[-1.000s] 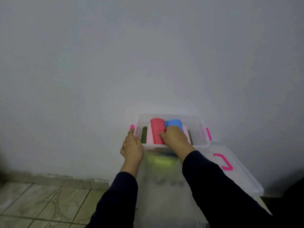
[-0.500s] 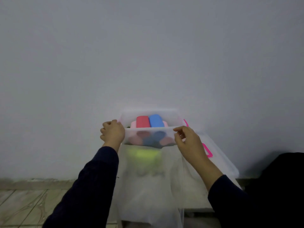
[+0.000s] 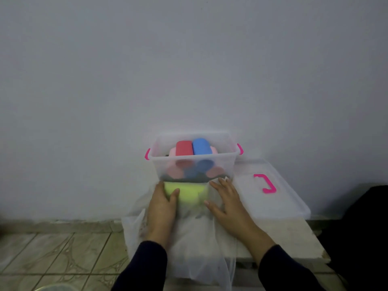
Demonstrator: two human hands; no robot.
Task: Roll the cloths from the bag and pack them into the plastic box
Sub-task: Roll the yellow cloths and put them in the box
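Note:
A clear plastic box (image 3: 222, 164) with pink handles stands against the wall, holding rolled cloths: a red roll (image 3: 184, 148), a blue roll (image 3: 201, 146) and pink ones. In front of it lies a sheer white bag (image 3: 195, 244) with a yellow-green cloth (image 3: 189, 195) inside. My left hand (image 3: 161, 204) rests on the bag at the left side of the yellow-green cloth, thumb over it. My right hand (image 3: 226, 201) lies flat with fingers spread on the bag, just right of the cloth.
The box's clear lid (image 3: 273, 204) with a pink latch (image 3: 265, 183) lies to the right on a pale slab (image 3: 294, 244). A dark object (image 3: 365, 227) sits at the far right. Patterned floor tiles (image 3: 52, 255) are at the lower left.
Both hands let go of the box's sides and came down onto the bag on either side of the yellow-green cloth. The box now stands against the wall.

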